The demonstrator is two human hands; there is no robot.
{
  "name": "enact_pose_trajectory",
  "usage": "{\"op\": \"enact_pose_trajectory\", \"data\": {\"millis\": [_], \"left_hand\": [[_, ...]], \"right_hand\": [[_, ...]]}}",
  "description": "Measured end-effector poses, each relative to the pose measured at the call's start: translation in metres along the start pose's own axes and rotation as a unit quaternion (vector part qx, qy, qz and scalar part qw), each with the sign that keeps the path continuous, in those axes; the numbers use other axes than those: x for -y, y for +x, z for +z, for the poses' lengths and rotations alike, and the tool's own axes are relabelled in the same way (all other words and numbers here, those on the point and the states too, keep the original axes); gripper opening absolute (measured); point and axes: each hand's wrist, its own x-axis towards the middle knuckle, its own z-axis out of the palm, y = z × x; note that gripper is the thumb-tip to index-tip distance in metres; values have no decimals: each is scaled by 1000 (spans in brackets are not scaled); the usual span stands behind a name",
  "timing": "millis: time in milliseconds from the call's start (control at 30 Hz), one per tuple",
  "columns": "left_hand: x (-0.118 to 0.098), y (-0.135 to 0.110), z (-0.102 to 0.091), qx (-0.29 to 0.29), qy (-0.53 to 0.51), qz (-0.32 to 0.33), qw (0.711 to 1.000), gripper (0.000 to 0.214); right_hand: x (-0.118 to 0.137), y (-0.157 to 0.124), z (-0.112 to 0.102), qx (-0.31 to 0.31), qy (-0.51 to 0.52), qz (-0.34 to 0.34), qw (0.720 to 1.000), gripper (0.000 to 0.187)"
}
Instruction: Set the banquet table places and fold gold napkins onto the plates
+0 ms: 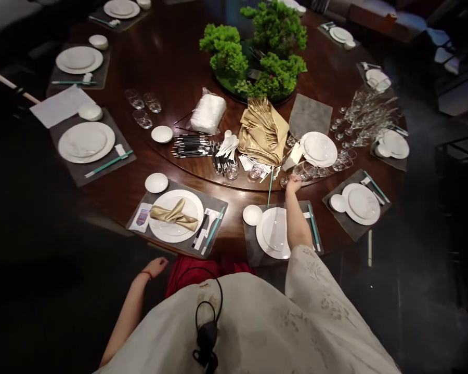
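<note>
My right hand (294, 183) reaches over a place setting to the turntable's front edge. Its fingers are closed at a clear glass (304, 171), one of several lying there; the exact grip is partly hidden. Below that forearm are a white plate (271, 234), a small bowl (252, 215) and teal chopsticks (314, 228) on a grey placemat. My left hand (158, 266) hangs low beside a red chair seat (191, 270), loosely curled with nothing visible in it. The nearest setting on that side has a gold folded napkin (174, 214) on its plate.
The turntable holds gold cloth napkins (261, 132), a white wrapped pack (208, 111), black chopsticks (193, 145), white spoons (228, 144) and stacked plates (319, 149). Many stemmed glasses (364, 117) stand at the right. A green miniature-tree centrepiece (257, 52) rises at the middle.
</note>
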Motion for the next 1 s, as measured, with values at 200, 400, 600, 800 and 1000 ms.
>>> {"op": "enact_pose_trajectory", "data": {"millis": [200,400,600,800,1000], "left_hand": [[-24,43,-132,-92,-130,175,972,43],[-100,132,-232,-223,-211,245,920,35],[-148,213,-241,-152,35,341,927,37],[-187,274,-232,-95,361,312,874,62],[-180,300,-242,-109,405,287,861,76]], "right_hand": [[6,-73,-9,45,36,-92,994,30],[23,-240,72,258,17,-127,958,29],[42,-339,176,391,16,-62,918,32],[41,-345,218,418,1,-35,908,22],[48,-351,227,446,10,-61,893,14]]}}
